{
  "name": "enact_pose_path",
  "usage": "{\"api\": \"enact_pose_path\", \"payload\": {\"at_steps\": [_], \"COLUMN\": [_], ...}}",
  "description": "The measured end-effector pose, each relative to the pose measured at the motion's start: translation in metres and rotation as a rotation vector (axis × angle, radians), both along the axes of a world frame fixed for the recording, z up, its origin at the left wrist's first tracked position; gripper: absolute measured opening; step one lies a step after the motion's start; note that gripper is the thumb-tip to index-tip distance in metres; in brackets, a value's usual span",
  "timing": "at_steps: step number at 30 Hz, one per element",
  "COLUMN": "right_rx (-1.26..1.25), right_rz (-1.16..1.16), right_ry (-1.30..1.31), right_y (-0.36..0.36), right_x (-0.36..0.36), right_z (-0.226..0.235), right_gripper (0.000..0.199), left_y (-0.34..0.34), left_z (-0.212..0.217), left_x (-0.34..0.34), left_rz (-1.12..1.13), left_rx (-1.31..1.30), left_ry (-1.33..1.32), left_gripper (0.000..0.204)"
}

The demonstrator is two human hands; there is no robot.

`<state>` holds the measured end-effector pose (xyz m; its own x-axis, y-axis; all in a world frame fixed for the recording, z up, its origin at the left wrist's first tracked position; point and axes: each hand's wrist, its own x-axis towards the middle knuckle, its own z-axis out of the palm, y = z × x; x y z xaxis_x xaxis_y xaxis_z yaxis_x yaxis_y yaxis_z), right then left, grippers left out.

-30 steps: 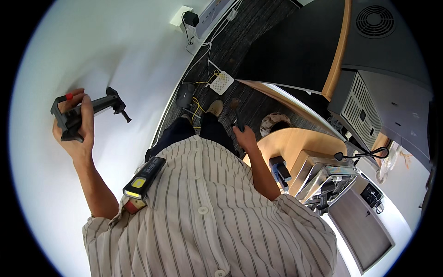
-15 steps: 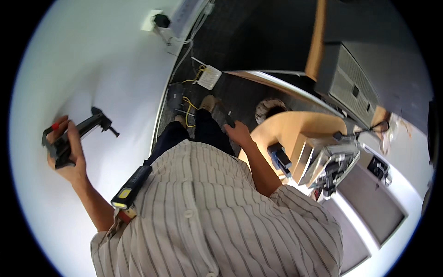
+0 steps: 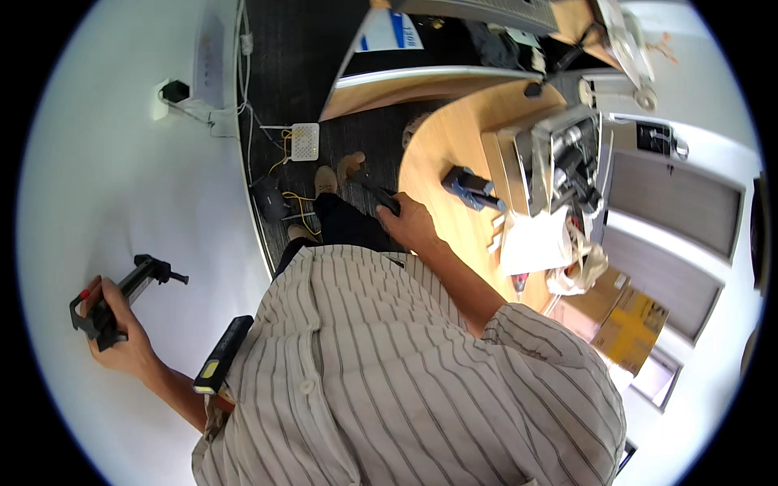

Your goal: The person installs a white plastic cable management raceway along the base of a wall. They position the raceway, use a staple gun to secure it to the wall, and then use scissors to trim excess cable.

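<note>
On the left, my left hand (image 3: 128,340) is wrapped round a black bar clamp (image 3: 134,283) with a small red part. Its bar slants up and away, close to the white wall. My right hand (image 3: 415,223) is closed round a black-handled tool (image 3: 387,199) at the middle, in front of my dark trousers. This tool points forward and left, with what looks like a brown head (image 3: 352,166) at its far end; its exact kind is unclear. A slim black work light (image 3: 223,356) with a yellow panel hangs at the left side of my striped shirt.
Right of my right hand stands a rounded wooden table (image 3: 429,166) with a dark blue-black device (image 3: 472,188) and a tray (image 3: 535,134) of tools. A white router (image 3: 305,142) and yellow cable lie on the dark floor by the wall. Cardboard boxes (image 3: 636,328) stand farther right.
My view has turned, so the table and boxes show more fully on the right. Both hands keep their hold; the clamp sits lower in the picture.
</note>
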<state>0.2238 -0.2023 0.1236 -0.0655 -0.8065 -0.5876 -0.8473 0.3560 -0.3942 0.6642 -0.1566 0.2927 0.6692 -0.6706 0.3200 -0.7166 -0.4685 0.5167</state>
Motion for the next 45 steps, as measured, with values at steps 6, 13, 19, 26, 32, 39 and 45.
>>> {"api": "enact_pose_path", "payload": {"at_steps": [6,13,19,26,32,39,45], "right_rx": [-0.172,-0.245,-0.328,-0.380,-0.359,0.563,0.416], "right_rz": [-0.333,-0.564,-0.485,-0.558,-1.217,-1.027,-1.052], "right_ry": [0.117,0.291,0.320,0.396,-0.674,-1.746,-2.081], "right_y": [0.101,0.211,0.253,0.263,0.243,0.181,0.188], "right_x": [-0.053,-0.122,-0.172,-0.192,-0.078,-0.006,-0.066], "right_z": [-0.003,-0.045,-0.066,-0.081,-0.005,0.122,0.067], "right_gripper": [0.046,0.040,0.035,0.038,0.041,0.057,0.038], "left_y": [0.012,0.012,0.023,0.018,0.018,0.034,0.052], "left_z": [0.003,-0.002,0.007,-0.015,-0.017,0.007,0.000], "left_x": [0.002,0.001,-0.019,-0.093,-0.184,-0.301,-0.371], "left_rz": [-0.062,-0.133,-0.352,-0.847,-1.277,-1.777,-2.163], "left_rx": [-0.085,-0.129,-0.135,-0.170,-0.224,-0.426,-0.244], "left_ry": [-0.004,0.101,0.152,0.268,0.414,0.284,0.106], "left_gripper": [0.022,0.025,0.024,0.014,0.007,0.016,0.022]}}
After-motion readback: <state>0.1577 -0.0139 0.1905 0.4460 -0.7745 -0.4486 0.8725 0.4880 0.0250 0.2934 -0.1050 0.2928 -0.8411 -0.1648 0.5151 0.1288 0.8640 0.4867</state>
